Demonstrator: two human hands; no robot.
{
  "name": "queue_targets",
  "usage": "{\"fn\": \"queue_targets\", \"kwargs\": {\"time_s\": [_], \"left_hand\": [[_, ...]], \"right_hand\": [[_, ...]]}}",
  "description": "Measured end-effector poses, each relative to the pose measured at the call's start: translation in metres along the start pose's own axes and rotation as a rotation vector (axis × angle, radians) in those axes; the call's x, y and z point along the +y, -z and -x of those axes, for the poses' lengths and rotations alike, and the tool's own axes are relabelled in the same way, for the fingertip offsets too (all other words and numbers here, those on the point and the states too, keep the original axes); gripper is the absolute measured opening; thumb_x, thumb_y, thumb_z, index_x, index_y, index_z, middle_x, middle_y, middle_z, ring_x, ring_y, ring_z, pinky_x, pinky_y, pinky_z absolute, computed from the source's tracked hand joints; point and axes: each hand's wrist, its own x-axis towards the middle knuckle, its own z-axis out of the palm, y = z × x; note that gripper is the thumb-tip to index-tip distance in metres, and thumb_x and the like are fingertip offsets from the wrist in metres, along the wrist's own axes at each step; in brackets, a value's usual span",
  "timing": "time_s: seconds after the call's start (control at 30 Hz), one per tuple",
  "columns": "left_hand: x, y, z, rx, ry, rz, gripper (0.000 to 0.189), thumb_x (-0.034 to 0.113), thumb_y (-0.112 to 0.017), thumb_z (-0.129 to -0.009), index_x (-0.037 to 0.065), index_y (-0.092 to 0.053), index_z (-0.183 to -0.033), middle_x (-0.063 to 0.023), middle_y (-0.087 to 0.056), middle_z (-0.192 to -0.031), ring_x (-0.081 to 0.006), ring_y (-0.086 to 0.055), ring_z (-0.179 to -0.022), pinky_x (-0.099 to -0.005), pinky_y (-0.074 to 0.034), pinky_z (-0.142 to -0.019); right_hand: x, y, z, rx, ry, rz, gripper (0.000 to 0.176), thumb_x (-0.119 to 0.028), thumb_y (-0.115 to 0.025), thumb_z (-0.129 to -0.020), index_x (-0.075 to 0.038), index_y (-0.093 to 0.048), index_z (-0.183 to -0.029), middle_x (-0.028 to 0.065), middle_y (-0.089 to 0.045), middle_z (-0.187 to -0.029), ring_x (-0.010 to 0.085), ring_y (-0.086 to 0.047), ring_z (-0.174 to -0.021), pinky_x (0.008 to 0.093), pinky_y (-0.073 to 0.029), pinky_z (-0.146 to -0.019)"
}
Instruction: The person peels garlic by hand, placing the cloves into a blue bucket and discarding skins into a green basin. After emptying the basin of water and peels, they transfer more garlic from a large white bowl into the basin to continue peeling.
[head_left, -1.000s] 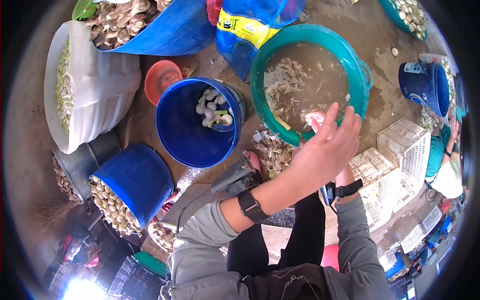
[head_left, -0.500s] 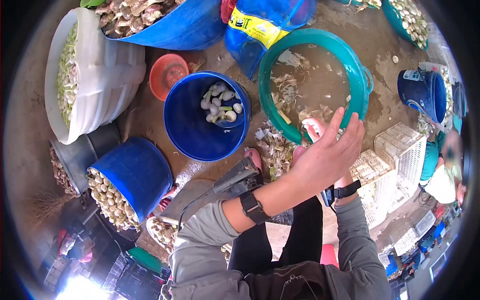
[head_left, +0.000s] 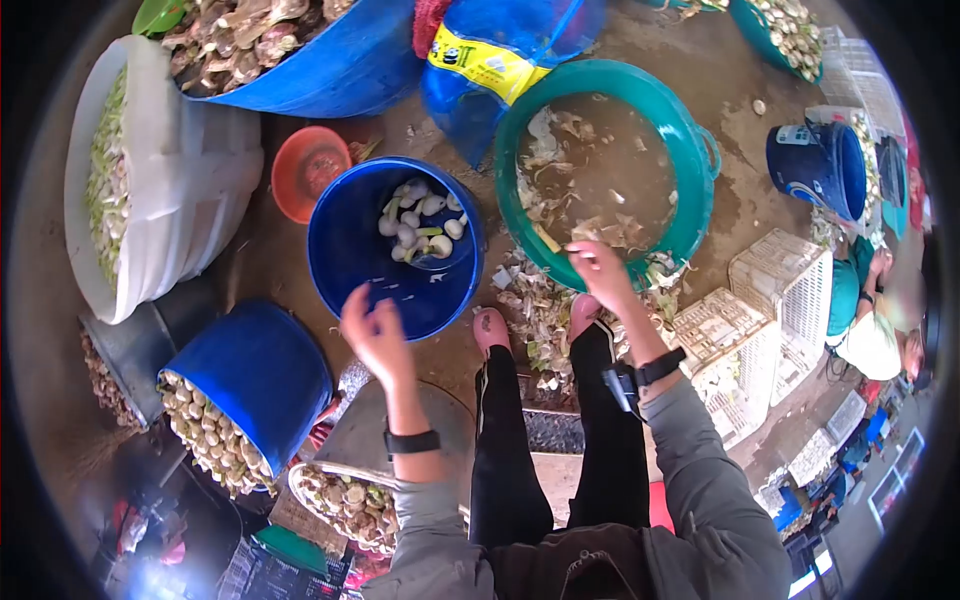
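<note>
My left hand (head_left: 374, 338) is over the near rim of a blue bucket (head_left: 335, 245), its fingers curled but apart, with nothing visible between them. Several peeled white garlic bulbs (head_left: 410, 225) lie inside that bucket. At the near edge of a green tub (head_left: 508, 165), my right hand (head_left: 598, 272) has thumb and fingers pressed together; what they hold is too small to make out. Murky water with loose skins (head_left: 600, 228) fills the tub, and a yellowish stick-like piece (head_left: 547, 237) lies by its near rim.
An orange bowl (head_left: 311, 172) sits left of the bucket. A tilted blue bucket (head_left: 250, 385) of garlic and a white tub (head_left: 190, 170) stand farther left. White crates (head_left: 712, 325) are at the right, peelings (head_left: 535, 310) by the feet. Another person (head_left: 868, 335) is at the far right.
My left hand has moved left from the green tub to the blue bucket, and its fingers have spread. My right hand, formerly mostly hidden behind it, now shows. The view has shifted slightly.
</note>
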Motion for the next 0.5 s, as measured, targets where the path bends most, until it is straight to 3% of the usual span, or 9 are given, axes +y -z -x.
{"fn": "queue_targets", "kwargs": {"time_s": [0.07, 0.13, 0.17, 0.2, 0.27, 0.33, 0.4, 0.5], "left_hand": [[-0.079, 0.019, -0.022, 0.197, 0.136, 0.116, 0.041, 0.008, -0.065, -0.08, 0.005, -0.051, -0.119, -0.0125, -0.049, -0.112, -0.0186, -0.055, -0.089, -0.0281, -0.045, -0.078], [-0.138, 0.023, -0.029, 0.348, 0.34, -0.183, 0.053, 0.014, -0.067, -0.08, 0.005, -0.043, -0.127, -0.0136, -0.048, -0.115, -0.0202, -0.054, -0.092, -0.0304, -0.047, -0.077], [-0.159, 0.024, -0.035, 0.287, 0.531, 0.048, 0.056, 0.017, -0.065, -0.081, 0.006, -0.038, -0.129, -0.0124, -0.05, -0.115, -0.0226, -0.055, -0.097, -0.0357, -0.048, -0.076], [-0.166, 0.029, -0.04, 0.268, 0.53, 0.058, 0.056, 0.017, -0.065, -0.081, 0.006, -0.038, -0.129, -0.0124, -0.05, -0.115, -0.0226, -0.055, -0.097, -0.0357, -0.048, -0.076], [-0.173, 0.035, -0.042, -0.163, 0.846, 0.474, 0.047, 0.017, -0.062, -0.084, 0.006, -0.043, -0.125, -0.0108, -0.055, -0.112, -0.023, -0.055, -0.098, -0.0352, -0.047, -0.081], [-0.176, 0.033, -0.043, -0.202, 0.875, 0.37, 0.04, 0.012, -0.055, -0.085, 0.009, -0.044, -0.124, -0.0088, -0.055, -0.113, -0.0229, -0.056, -0.098, -0.0366, -0.048, -0.079], [-0.19, 0.037, -0.043, -0.232, 0.786, 0.47, 0.04, 0.005, -0.05, -0.084, 0.009, -0.045, -0.123, -0.0092, -0.056, -0.112, -0.0225, -0.056, -0.097, -0.0362, -0.049, -0.079], [-0.198, 0.065, -0.043, -0.199, 0.828, 0.551, 0.039, 0.002, -0.051, -0.081, 0.004, -0.047, -0.12, -0.0111, -0.056, -0.11, -0.0246, -0.056, -0.097, -0.0379, -0.049, -0.082]], "right_hand": [[0.005, -0.039, -0.009, -0.187, -0.007, -0.203, 0.042, -0.03, -0.06, -0.086, -0.008, -0.051, -0.121, 0.0118, -0.055, -0.119, 0.0208, -0.057, -0.1, 0.0352, -0.047, -0.086], [-0.02, -0.076, -0.013, -0.28, -0.113, -0.272, 0.073, -0.04, -0.064, -0.082, -0.011, -0.028, -0.138, 0.017, -0.041, -0.134, 0.0275, -0.052, -0.109, 0.0416, -0.045, -0.09], [-0.027, -0.095, -0.017, -0.316, -0.208, -0.356, 0.086, -0.045, -0.065, -0.079, -0.013, -0.016, -0.141, 0.0192, -0.034, -0.138, 0.0313, -0.049, -0.113, 0.0457, -0.043, -0.091], [-0.032, -0.111, -0.02, -0.344, -0.302, -0.442, 0.099, -0.05, -0.066, -0.076, -0.015, -0.004, -0.144, 0.0214, -0.027, -0.142, 0.0351, -0.045, -0.117, 0.0498, -0.042, -0.092], [-0.043, -0.135, -0.021, -0.36, -0.334, -0.489, 0.101, -0.046, -0.066, -0.077, -0.017, 0.004, -0.143, 0.0214, -0.024, -0.143, 0.0379, -0.038, -0.123, 0.0573, -0.04, -0.091], [-0.052, -0.15, -0.018, -0.32, -0.324, -0.656, 0.094, -0.033, -0.063, -0.082, -0.015, 0.006, -0.143, 0.0191, -0.031, -0.14, 0.0318, -0.042, -0.119, 0.0513, -0.045, -0.084], [-0.053, -0.158, -0.01, -0.29, -0.272, -0.635, 0.09, -0.014, -0.057, -0.079, -0.015, 0.005, -0.144, 0.0161, -0.045, -0.127, 0.0259, -0.053, -0.1, 0.0412, -0.049, -0.072], [-0.07, -0.176, 0.011, -0.219, -0.241, -0.542, 0.092, -0.009, -0.058, -0.073, -0.01, 0.001, -0.144, 0.0144, -0.048, -0.121, 0.0185, -0.054, -0.09, 0.0314, -0.048, -0.067]]}}
